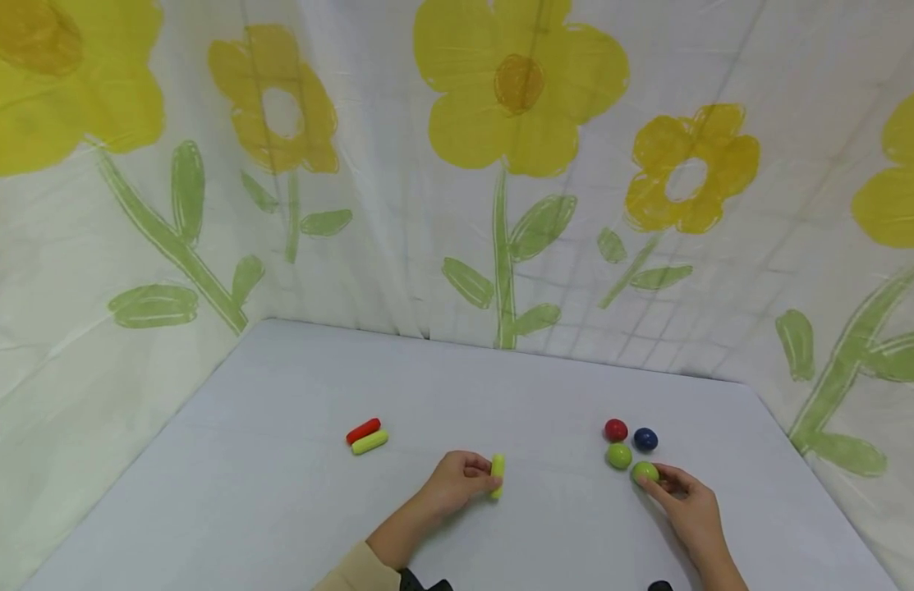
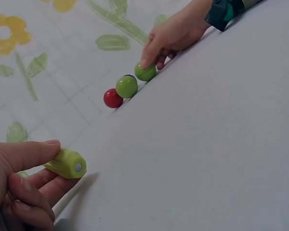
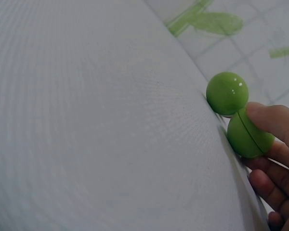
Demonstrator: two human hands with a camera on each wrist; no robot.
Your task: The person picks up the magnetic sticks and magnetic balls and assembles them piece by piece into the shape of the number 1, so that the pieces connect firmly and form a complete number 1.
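Note:
My left hand (image 1: 457,483) pinches a short yellow-green rod (image 1: 497,476) between thumb and fingers, above the white table. In the left wrist view the rod (image 2: 67,163) shows a pale round dot on its end. Farther right, my right hand (image 1: 689,505) holds a glossy green ball (image 1: 645,472) with thumb and fingertips. A thin seam runs round this held ball (image 3: 250,134) in the right wrist view. Close beside it sit a second green ball (image 1: 618,456), a red ball (image 1: 615,430) and a dark blue ball (image 1: 645,440), grouped together.
On the left part of the white table (image 1: 279,476) lie a red rod (image 1: 364,432) and another yellow-green rod (image 1: 370,442), side by side. Behind the table's far edge hangs a white curtain (image 1: 383,205) printed with yellow flowers.

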